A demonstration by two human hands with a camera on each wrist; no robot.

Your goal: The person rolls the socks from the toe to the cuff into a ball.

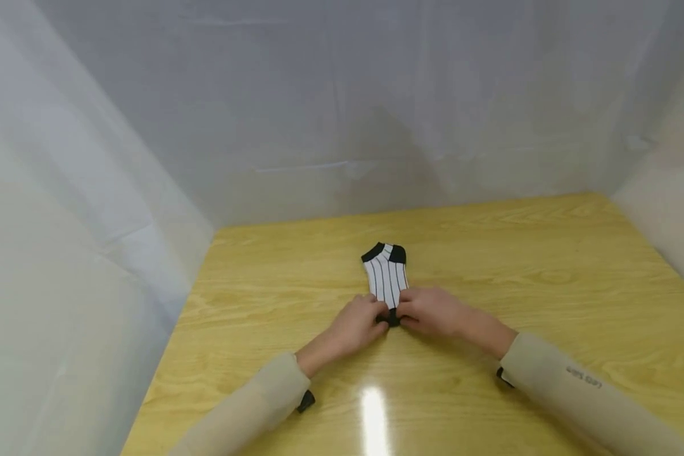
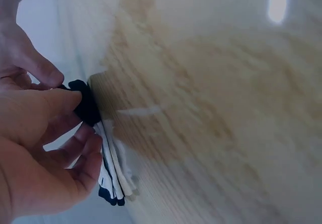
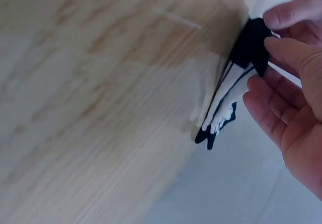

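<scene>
Right now your two hands meet at the near end of a single sock [image 1: 385, 278], which lies flat near the middle of the table [image 1: 547, 266], well away from every edge. Bare wood runs out on both sides of it, more to your right than to your left, and the far edge of the table sits against a pale plastic sheet [image 1: 342, 114] that also closes off the left and right sides, so open room stops at those three walls. Count one sock, one table, two hands. Your left hand [image 1: 358, 324] pinches the black end of the sock between thumb and curled fingers; the left wrist view shows the thumb pressed onto the dark fabric [image 2: 86, 103]. Your right hand [image 1: 430, 310] holds the same black end from the other side, with fingertips closed on it in the right wrist view, where the sock [image 3: 236, 83] hangs against the wood. Both hands touch each other or nearly so; you cannot tell which from the head view. The sock is white with thin dark lengthwise stripes, black at the end nearest you and with two black patches at the far end. It points straight away from you. Beige sleeves [image 1: 581, 392] cover both forearms, and a bright glare [image 1: 373, 411] sits on the wood just before you.
</scene>
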